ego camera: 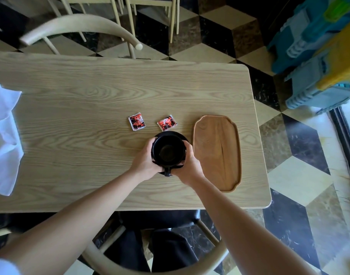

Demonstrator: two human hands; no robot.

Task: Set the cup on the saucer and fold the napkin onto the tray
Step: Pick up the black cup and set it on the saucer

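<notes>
A black cup [168, 151] is in the middle of the wooden table, its handle pointing toward me. My left hand [146, 159] wraps its left side and my right hand [188, 165] wraps its right side. A black saucer [176, 134] shows as a dark rim beyond and under the cup; I cannot tell whether the cup rests on it or hangs just above it. The brown wooden tray [217, 151] lies bare just to the right of my right hand. A white napkin [3, 135] lies crumpled at the table's left edge, far from both hands.
Two red-and-black sachets [137, 122] [167, 122] lie just beyond the cup. The table's front edge [170, 207] is close to me. A curved chair back [80, 26] stands at the far side, another chair is under me, and blue-yellow crates [319, 56] stand at the right.
</notes>
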